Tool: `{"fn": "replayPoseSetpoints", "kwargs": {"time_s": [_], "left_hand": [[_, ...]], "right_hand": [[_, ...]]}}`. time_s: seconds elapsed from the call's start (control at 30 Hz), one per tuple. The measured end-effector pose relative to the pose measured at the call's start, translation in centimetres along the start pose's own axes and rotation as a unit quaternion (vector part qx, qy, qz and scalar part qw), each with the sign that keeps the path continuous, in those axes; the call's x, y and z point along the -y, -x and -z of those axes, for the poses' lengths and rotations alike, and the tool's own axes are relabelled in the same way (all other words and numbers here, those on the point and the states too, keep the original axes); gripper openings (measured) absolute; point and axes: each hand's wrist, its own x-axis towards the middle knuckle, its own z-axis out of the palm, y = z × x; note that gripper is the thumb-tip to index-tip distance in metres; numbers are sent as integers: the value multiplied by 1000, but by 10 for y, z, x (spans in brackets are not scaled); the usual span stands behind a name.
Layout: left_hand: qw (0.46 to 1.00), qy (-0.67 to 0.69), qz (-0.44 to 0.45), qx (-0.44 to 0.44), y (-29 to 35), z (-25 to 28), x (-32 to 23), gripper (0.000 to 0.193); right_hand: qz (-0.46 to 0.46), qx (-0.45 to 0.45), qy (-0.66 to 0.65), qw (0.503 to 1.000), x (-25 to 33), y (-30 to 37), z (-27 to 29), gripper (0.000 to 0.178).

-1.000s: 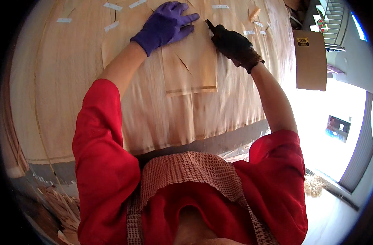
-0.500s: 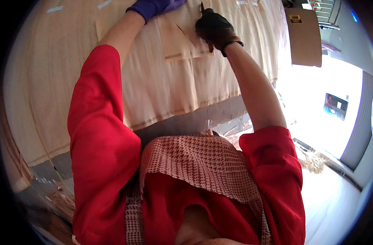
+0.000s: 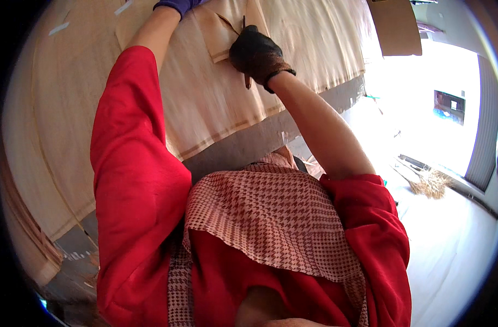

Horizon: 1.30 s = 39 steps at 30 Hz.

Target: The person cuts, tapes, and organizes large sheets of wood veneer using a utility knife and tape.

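Thin pale wood veneer sheets [image 3: 200, 103] overlap on the surface in front of me. My right hand [image 3: 258, 56], in a black and brown glove, is closed round what looks like a knife [image 3: 248, 82]. Its thin dark tip points away from me, and a brown handle end sticks out below my fist. Beside the tip, a dark slit-like mark [image 3: 227, 24] runs across a smaller veneer piece [image 3: 208, 35]. My left hand [image 3: 178, 5], in a purple glove, is over the veneer at the far edge of view; its fingers are cut off by the frame.
The grey edge of the work table [image 3: 224, 147] runs between the veneer and my body. A brown cardboard panel [image 3: 396, 27] is at the far right. A straw broom [image 3: 430, 184] lies on the pale floor at right. White tape strips [image 3: 59, 28] mark the veneer at far left.
My right hand with the knife has moved left and closer to me across the veneer. The whole view has shifted, leaving less of my left hand in the picture.
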Motion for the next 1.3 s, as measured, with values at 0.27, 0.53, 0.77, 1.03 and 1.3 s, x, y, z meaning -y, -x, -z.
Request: {"fn": "replayPoseSetpoints", "kwargs": {"time_s": [0.27,0.53,0.77,1.03,1.3], "left_hand": [[999,-14,-23,-30,1,-1,3,28],[999,-8,-35,-27,3,1,8,26],[1000,-13,12,23,-1,0,0,32],[1000,-1,24,10,11,-24,14,34],[984,-14,82,159,-4,-20,3,42]], "right_hand": [[-82,34,-87,992,22,56,5,32],[-16,-152,-151,977,-35,62,12,26],[-46,-129,-178,974,-40,12,23,41],[286,-155,-179,929,1,37,25,32],[25,-169,-354,920,-59,-39,46,29]]}}
